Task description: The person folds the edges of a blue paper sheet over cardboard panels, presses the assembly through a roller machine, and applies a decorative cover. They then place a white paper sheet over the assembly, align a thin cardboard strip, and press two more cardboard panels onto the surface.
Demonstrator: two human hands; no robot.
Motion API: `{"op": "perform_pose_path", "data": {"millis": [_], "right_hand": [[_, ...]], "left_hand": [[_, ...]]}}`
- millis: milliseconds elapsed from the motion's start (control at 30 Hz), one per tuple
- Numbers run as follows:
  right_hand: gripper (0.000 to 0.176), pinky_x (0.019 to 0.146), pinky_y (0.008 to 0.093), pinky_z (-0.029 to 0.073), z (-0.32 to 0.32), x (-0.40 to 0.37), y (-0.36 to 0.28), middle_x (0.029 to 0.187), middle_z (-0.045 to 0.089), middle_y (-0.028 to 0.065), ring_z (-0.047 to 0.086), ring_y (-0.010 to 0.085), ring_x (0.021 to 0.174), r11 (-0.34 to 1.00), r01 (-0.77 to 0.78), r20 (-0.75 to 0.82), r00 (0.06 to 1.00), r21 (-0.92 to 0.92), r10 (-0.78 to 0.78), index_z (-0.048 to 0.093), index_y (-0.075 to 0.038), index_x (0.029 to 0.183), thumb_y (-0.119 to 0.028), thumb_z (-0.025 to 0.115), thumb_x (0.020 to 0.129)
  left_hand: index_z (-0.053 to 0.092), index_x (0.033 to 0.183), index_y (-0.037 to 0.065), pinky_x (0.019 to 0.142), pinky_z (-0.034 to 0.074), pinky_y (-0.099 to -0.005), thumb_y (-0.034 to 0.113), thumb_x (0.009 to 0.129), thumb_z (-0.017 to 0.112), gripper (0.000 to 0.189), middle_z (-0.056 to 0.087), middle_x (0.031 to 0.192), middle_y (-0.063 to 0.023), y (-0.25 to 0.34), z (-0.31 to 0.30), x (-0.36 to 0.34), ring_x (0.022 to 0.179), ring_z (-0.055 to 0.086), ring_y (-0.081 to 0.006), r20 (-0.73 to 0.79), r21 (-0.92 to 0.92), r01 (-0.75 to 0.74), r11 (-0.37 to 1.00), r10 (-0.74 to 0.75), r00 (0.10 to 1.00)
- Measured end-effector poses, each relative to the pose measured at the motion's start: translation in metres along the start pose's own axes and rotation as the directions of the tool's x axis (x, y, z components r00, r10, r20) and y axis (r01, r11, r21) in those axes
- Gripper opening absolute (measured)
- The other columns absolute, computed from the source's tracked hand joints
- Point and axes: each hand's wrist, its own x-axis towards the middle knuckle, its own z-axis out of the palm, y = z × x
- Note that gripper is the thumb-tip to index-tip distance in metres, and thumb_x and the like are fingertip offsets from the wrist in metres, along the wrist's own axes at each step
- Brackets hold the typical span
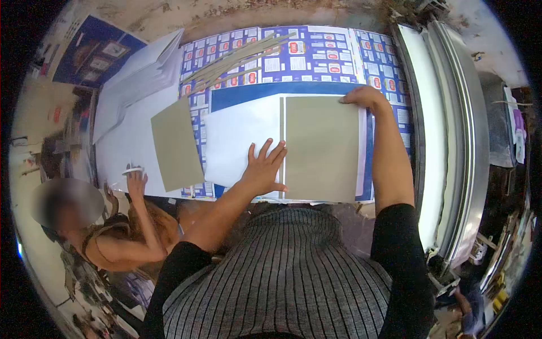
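My left hand (266, 168) lies with its fingers spread on a white sheet (234, 133), its fingertips at a narrow grey-green strip (282, 121). Right of that strip lies a large grey-green board (322, 147), with a thin white gap between them. My right hand (364, 99) is at the board's top right corner, fingers bent over the edge; whether they pinch it is too small to tell. Beneath these pieces, a blue sheet (243, 95) shows along the top and right side. Another grey-green board (176, 147) lies tilted to the left of the white sheet.
Several thin strips (234, 61) lie on the printed sheets (339, 53) behind. White sheets (135, 85) are stacked at the left. A metal roller machine (460, 141) borders the right side. Another person (124, 237) sits at the lower left, a hand on the table holding a white ring.
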Motion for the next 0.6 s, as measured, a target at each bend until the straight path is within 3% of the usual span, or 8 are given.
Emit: {"op": "perform_pose_path", "data": {"millis": [33,67,200,267,400,533,600], "right_hand": [[0.047,0.079,0.0397,0.052,-0.004,-0.006,-0.012,0.091,0.072,0.0167,0.067,0.0271,0.087,0.993,0.072,0.108,0.992,-0.093,-0.062,0.074,-0.001,0.087,-0.036,0.086,0.059],[0.033,0.072,0.0369,0.051,-0.005,-0.008,-0.021,0.085,0.07,0.007,0.065,0.021,0.078,0.939,0.162,0.137,0.983,-0.304,-0.125,0.073,-0.004,0.09,-0.025,0.083,0.065],[0.037,0.076,0.0355,0.051,-0.004,0.008,-0.022,0.089,0.072,0.0082,0.066,0.0218,0.084,0.907,0.213,0.197,0.969,-0.362,-0.149,0.073,-0.005,0.095,-0.023,0.083,0.064],[0.048,0.085,0.0387,0.053,-0.002,0.01,-0.024,0.1,0.073,0.0134,0.069,0.0269,0.094,0.904,0.217,0.154,0.973,-0.368,-0.171,0.072,-0.007,0.109,-0.02,0.083,0.064],[0.044,0.089,0.0412,0.053,0.002,0.013,-0.029,0.107,0.071,0.0161,0.068,0.0321,0.101,0.843,0.312,0.022,0.941,-0.438,-0.337,0.071,-0.006,0.109,-0.018,0.082,0.068],[0.044,0.089,0.0418,0.053,0.006,0.01,-0.03,0.109,0.071,0.0162,0.067,0.0328,0.102,0.838,0.304,-0.008,0.939,-0.452,-0.345,0.072,-0.008,0.109,-0.019,0.082,0.068],[0.044,0.09,0.0418,0.053,0.006,0.013,-0.029,0.109,0.071,0.0169,0.067,0.0337,0.103,0.813,0.339,0.002,0.923,-0.473,-0.384,0.072,-0.008,0.108,-0.019,0.082,0.068]], "left_hand": [[0.027,0.154,0.007,0.113,0.007,-0.07,0.066,0.065,0.077,0.117,0.016,0.164,-0.0085,0.0,0.0,0.0,0.151,0.009,-0.0354,0.006,0.004,-0.007,1.0,0.007,1.0],[0.028,0.153,0.007,0.113,0.007,-0.0707,0.067,0.063,0.077,0.119,0.016,0.164,-0.009,0.0,0.0,0.0,0.15,0.01,-0.0357,0.001,0.007,-0.005,1.0,0.005,1.0],[0.029,0.153,0.006,0.113,0.007,-0.071,0.066,0.062,0.079,0.119,0.016,0.164,-0.0092,0.0,0.001,0.001,0.15,0.011,-0.0361,-0.024,0.004,0.014,1.0,-0.014,1.0],[0.029,0.152,0.006,0.113,0.007,-0.0708,0.066,0.062,0.079,0.12,0.017,0.163,-0.01,-0.002,0.0,0.006,0.15,0.012,-0.0362,-0.041,0.01,0.016,1.0,-0.015,0.999],[0.031,0.15,0.003,0.113,0.008,-0.0703,0.065,0.061,0.08,0.118,0.02,0.161,-0.0128,-0.006,-0.007,0.019,0.149,0.015,-0.0369,-0.099,0.008,0.007,1.0,-0.007,0.995],[0.035,0.147,0.001,0.113,0.008,-0.0695,0.067,0.064,0.078,0.114,0.026,0.158,-0.015,0.002,-0.032,0.033,0.148,0.015,-0.0375,-0.004,0.072,0.013,0.997,-0.013,1.0],[0.037,0.145,0.0,0.114,0.011,-0.0671,0.069,0.068,0.073,0.11,0.031,0.155,-0.0156,0.01,-0.055,0.053,0.148,0.017,-0.0364,0.036,0.111,0.111,0.988,-0.116,0.993]]}}
